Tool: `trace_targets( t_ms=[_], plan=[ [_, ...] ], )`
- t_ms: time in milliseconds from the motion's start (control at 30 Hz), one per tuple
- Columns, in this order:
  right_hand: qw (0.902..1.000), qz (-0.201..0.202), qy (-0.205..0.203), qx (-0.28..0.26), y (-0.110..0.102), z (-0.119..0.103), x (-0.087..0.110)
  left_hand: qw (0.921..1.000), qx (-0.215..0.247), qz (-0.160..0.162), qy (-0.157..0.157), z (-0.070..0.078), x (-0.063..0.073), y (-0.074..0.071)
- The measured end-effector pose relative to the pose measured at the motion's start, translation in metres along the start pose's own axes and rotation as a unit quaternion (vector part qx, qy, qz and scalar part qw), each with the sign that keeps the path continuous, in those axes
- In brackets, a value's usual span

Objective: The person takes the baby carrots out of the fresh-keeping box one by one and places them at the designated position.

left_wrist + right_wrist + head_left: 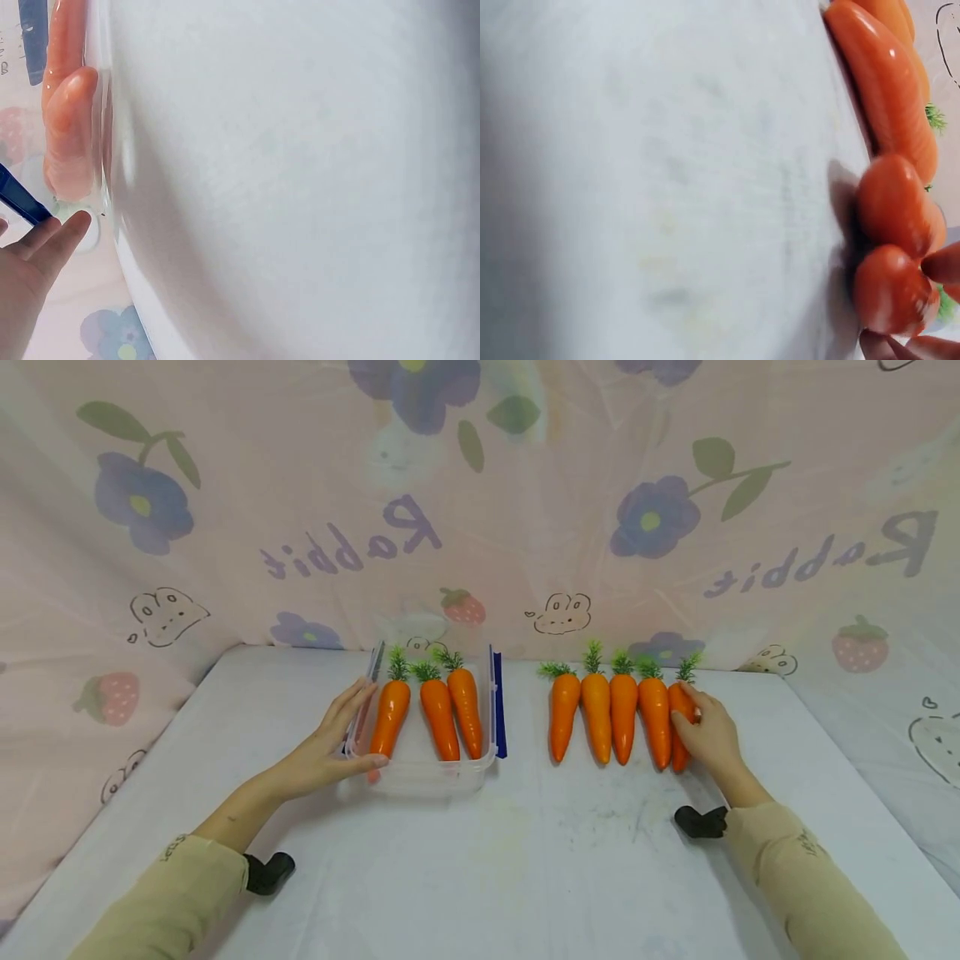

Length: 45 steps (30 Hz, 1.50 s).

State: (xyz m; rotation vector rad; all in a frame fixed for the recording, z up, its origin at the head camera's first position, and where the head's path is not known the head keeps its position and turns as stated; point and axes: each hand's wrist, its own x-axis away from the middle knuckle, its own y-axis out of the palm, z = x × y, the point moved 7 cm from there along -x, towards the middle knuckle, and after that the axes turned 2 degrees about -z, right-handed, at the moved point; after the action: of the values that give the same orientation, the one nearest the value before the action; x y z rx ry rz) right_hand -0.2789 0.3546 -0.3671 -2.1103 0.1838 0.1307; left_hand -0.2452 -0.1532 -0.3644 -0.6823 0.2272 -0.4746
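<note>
Orange carrots (439, 720) number eight in the head view: three inside one clear plastic box (431, 781), five in a row on the white tabletop (525, 868) to its right. The left hand (330, 753) reaches to the box's left side, fingers nearly straight against it, thumb at the near corner; the right hand (708, 732) bends over the row's end, gripping the rightmost carrot (678, 700). Tabletop separates box from row and spreads between the forearms; its far edge meets a printed cloth (510, 568). In the left wrist view, extended fingers reach beside a blue flap (21, 197). In the right wrist view, fingers flank the rightmost carrot, its neighbour just beside it.
</note>
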Motion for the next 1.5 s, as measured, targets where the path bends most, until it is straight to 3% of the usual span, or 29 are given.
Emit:
trace_targets(
  t_ms=[300,600,933,1267,1500],
  plan=[
    [0.9996,-0.025,0.015,-0.005,0.006,0.002,-0.002,1.0,0.003,-0.002,0.002,0.001,0.0,0.0],
    [0.9998,0.0,0.022,0.0,0.002,0.004,-0.002,1.0,0.003,-0.001,0.002,0.001,0.0,0.0],
    [0.9979,0.011,0.064,-0.011,-0.004,0.002,-0.006,1.0,0.002,-0.002,0.001,0.001,0.0,-0.001],
    [0.9968,0.055,0.034,-0.046,-0.015,-0.03,-0.013,1.0,0.004,0.002,0.007,0.004,0.001,-0.001],
    [0.995,0.058,0.008,-0.081,-0.011,-0.059,-0.016,1.0,0.003,0.001,0.001,0.003,0.001,-0.001]
  ],
)
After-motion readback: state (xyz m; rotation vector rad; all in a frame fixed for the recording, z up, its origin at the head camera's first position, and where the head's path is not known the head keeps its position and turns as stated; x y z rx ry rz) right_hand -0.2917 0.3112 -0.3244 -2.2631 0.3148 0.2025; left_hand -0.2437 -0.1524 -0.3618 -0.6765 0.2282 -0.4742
